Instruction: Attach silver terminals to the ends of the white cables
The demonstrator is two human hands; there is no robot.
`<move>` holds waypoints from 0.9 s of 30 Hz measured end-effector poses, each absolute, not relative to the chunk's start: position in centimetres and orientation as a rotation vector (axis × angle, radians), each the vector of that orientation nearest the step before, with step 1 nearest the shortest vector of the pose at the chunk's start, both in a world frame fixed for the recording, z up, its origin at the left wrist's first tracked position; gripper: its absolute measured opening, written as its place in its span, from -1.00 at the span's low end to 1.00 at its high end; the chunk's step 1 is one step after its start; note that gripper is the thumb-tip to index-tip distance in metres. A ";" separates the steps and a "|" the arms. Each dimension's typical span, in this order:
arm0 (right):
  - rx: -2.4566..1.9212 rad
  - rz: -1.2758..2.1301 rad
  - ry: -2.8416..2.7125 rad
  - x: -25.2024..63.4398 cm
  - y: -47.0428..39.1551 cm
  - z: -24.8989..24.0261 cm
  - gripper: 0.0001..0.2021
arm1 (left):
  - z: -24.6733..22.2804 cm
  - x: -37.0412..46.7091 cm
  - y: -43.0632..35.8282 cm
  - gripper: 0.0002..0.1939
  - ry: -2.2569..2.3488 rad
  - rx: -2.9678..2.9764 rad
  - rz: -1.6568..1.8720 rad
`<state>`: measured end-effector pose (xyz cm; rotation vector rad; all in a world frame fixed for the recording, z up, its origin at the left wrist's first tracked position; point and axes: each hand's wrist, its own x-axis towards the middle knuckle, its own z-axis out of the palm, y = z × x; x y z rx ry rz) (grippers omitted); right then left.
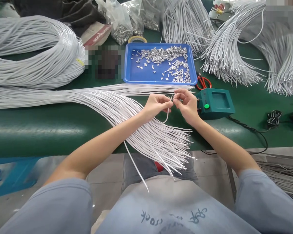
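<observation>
Between thumb and fingers, my left hand [157, 105] pinches a single white wire [168, 115] close to its end. The wire curves down from the grip into a thick fanned bundle of white wires [158, 139], which hangs over the table's front edge under my left forearm. Fingertip to fingertip with it, my right hand [185, 103] is closed in a pinch at the wire's tip; what it holds is too small to make out. Just beyond both hands lies a blue tray [146, 80] with many small silver metal terminals [163, 53] scattered in it.
Right of my right hand stands a green box-shaped device [216, 104] with a cord. Red-handled scissors [203, 82] lie behind it. Coiled wires [39, 52] fill the left side; more wire bundles [229, 58] lie at the back right. Bags of metal parts [122, 31] stand behind the tray.
</observation>
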<state>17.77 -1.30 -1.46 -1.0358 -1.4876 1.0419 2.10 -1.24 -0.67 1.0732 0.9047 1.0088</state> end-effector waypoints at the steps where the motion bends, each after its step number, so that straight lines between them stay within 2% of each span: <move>1: -1.034 1.023 -1.484 17.8 -1.2 -1.5 -0.80 | -0.7 2.0 -1.2 -0.53 0.906 1.061 1.015; 9: -0.979 1.006 -1.504 18.1 -1.4 -1.4 -0.71 | -1.1 1.8 -1.0 -0.50 0.787 1.053 0.943; 20: -0.999 1.029 -1.493 18.1 -1.1 -1.5 -0.69 | -0.9 2.2 -1.3 -0.49 0.792 1.116 0.923; 27: -1.015 0.965 -1.577 18.3 -0.7 -1.9 -0.82 | -1.0 2.1 -1.2 -0.55 0.798 1.108 0.912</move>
